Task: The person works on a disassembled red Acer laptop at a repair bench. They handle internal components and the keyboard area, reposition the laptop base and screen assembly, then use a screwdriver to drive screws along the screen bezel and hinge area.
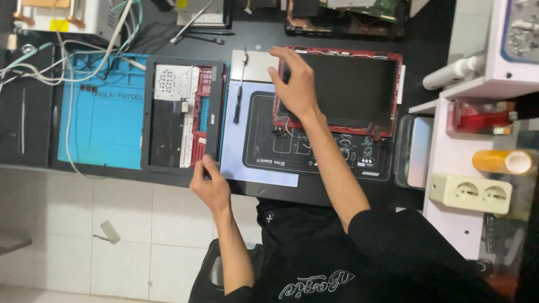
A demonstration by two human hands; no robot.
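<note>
Seemingly mid-way through taking a small laptop apart, a person in a black shirt leans over a dark desk (337, 193), seen from above. Nearest the body, the left hand (209, 185) pinches the near edge of a black laptop base frame (182, 115), thumb and fingers closed on its rim. That frame lies open on a blue work mat (104, 126), with white and red inner parts showing. Further out, the right hand (296, 81) rests with fingers spread on the near corner of a red-edged screen lid (339, 92), which lies flat on a black-and-white repair pad (264, 163). Between the two hands, just beside the right one, lies a slim black screwdriver (239, 101) against a silver metal plate (255, 64). Beyond both hands sit loose cables (67, 56) and other opened electronics. Off past the right hand stands a white shelf (449, 168) with a double wall socket (477, 193) and an orange tube (502, 161). Judging from this, the next move calls for steadying each half while separating or shifting them, minding the thin wires (289, 132) at the lid's hinge edge.
</note>
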